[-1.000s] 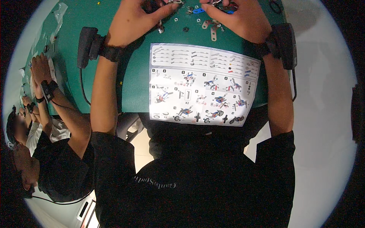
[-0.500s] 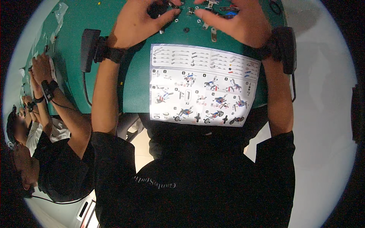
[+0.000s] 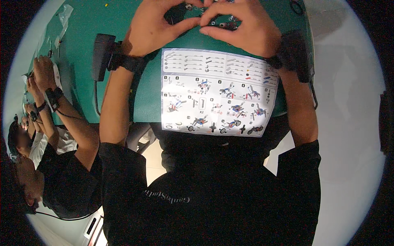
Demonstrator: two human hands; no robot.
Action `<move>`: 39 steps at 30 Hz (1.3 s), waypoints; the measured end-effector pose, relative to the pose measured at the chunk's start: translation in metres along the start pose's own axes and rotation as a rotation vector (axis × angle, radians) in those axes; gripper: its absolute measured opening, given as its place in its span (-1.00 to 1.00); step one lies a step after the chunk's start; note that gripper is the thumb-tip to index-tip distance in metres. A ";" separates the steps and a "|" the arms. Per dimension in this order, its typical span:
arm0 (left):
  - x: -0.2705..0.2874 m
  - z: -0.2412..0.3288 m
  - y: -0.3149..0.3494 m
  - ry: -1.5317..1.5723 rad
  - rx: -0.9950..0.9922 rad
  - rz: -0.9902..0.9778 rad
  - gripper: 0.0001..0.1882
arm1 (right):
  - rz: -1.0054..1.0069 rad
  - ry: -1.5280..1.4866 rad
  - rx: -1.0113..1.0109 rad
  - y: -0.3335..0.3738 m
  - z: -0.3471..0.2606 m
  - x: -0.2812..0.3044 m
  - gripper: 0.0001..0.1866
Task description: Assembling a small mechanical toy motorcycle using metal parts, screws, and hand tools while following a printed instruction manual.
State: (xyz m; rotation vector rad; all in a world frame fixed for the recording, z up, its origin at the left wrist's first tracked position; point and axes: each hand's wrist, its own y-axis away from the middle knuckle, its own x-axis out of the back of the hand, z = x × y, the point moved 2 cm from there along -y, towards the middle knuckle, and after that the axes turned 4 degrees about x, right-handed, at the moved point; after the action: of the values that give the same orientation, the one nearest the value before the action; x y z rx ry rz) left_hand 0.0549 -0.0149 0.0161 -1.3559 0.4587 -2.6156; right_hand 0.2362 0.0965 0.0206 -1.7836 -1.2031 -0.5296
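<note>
At the far edge of the view my hands have come together over the green tabletop. My left hand (image 3: 154,30) is curled, its thumb reaching toward the right fingertips. My right hand (image 3: 248,28) bends thumb and forefinger into a ring, their tips closed in a pinch beside the left thumb. Whatever small piece sits between the fingertips is too small and covered to make out. Little metal parts (image 3: 223,25) show through the ring of the right fingers. Just nearer to me, a printed instruction sheet (image 3: 217,61) with assembly drawings of a model motorcycle lies at the table's front edge.
The green tabletop (image 3: 82,28) ends on the right near a black rubber ring (image 3: 296,6). Black devices with cables are strapped to both my wrists. At left, a co-worker's hands (image 3: 43,74) work beside a clear plastic bag (image 3: 63,20).
Both hands have drawn together, the right moving left and its thumb and forefinger closing to a pinch. They now cover many of the loose parts seen between them before.
</note>
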 end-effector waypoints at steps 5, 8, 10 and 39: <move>-0.008 -0.003 0.002 -0.040 -0.043 0.054 -0.69 | 0.220 -0.100 0.024 -0.002 0.012 0.013 -0.81; -0.007 0.001 0.001 0.011 -0.012 0.035 -0.73 | 0.328 -0.141 0.034 0.003 0.027 0.009 -0.79; -0.005 0.000 0.000 0.056 0.001 0.047 -0.73 | 0.330 -0.139 -0.006 0.003 0.027 0.010 -0.79; -0.015 -0.015 0.004 0.741 0.211 0.060 -0.76 | 0.284 -0.148 -0.004 0.005 0.022 -0.003 -0.87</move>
State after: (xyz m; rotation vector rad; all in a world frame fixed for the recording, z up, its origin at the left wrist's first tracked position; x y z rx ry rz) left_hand 0.0515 -0.0117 -0.0048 -0.2709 0.2793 -2.9339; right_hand 0.2363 0.1132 0.0044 -1.9832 -1.0216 -0.2392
